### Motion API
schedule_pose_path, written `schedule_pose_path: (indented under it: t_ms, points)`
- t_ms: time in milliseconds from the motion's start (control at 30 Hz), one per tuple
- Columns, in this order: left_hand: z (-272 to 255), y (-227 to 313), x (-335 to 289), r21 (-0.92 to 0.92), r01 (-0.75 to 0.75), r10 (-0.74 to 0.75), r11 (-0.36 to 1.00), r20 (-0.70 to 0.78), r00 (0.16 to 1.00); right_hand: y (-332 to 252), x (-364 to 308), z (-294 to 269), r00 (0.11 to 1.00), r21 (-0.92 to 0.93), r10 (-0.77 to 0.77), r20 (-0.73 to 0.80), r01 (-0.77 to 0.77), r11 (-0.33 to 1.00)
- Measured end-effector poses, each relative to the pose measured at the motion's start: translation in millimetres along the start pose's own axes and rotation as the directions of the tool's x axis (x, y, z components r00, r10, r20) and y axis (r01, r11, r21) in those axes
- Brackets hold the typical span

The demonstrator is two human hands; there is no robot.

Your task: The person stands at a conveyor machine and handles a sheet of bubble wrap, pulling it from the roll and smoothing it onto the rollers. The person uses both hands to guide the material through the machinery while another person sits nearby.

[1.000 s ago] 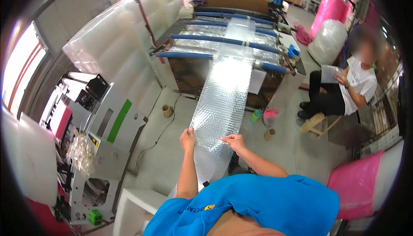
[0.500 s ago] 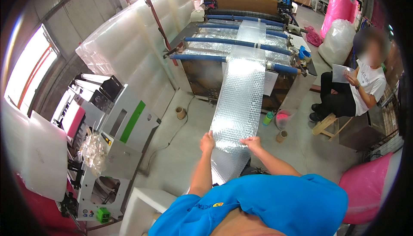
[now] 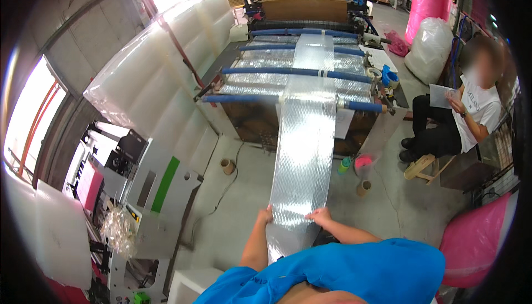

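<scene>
A long strip of shiny, clear bubble wrap [image 3: 303, 154] runs down from the blue rollers of a machine toward my body. My left hand [image 3: 266, 214] pinches its left edge, and my right hand [image 3: 319, 216] pinches the right edge at about the same height. Between my hands and the rollers the strip hangs fairly flat. Below them, a smoother, greyer length [image 3: 288, 240] continues down to my blue shirt, which hides its end.
The machine's front roller [image 3: 244, 99] crosses ahead. A seated person [image 3: 471, 104] holds a clear sheet at the right. Cardboard tubes [image 3: 228, 166], a green bottle [image 3: 344, 164] and a pink-filled bin [image 3: 364, 163] stand on the floor. Another machine [image 3: 149, 193] stands left.
The view has shifted, so the rollers and my hands sit lower in the picture. Both hands, still gripping the bubble wrap, appear slightly nearer my body.
</scene>
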State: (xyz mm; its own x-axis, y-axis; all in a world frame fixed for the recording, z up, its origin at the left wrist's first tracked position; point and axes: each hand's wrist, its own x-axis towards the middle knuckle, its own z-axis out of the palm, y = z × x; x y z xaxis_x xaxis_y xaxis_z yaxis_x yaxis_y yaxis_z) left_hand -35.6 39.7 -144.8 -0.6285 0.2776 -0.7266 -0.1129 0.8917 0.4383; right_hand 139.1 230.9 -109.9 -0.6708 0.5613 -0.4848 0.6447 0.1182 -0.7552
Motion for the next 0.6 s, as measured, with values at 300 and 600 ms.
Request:
schedule_pose_path:
  t_ms: [300,600]
  points:
    - [-10.2,68.1,26.3,0.019,0.056,-0.053,0.998,-0.107,0.993,-11.4,68.8,-19.6,0.999,-0.049,0.036,0.022,-0.035,0.998]
    - [-47.5,147.7,85.5,-0.069,-0.104,0.086,0.992,-0.226,0.970,-69.9,138.8,-62.1,0.992,0.055,-0.064,-0.110,0.071,0.996]
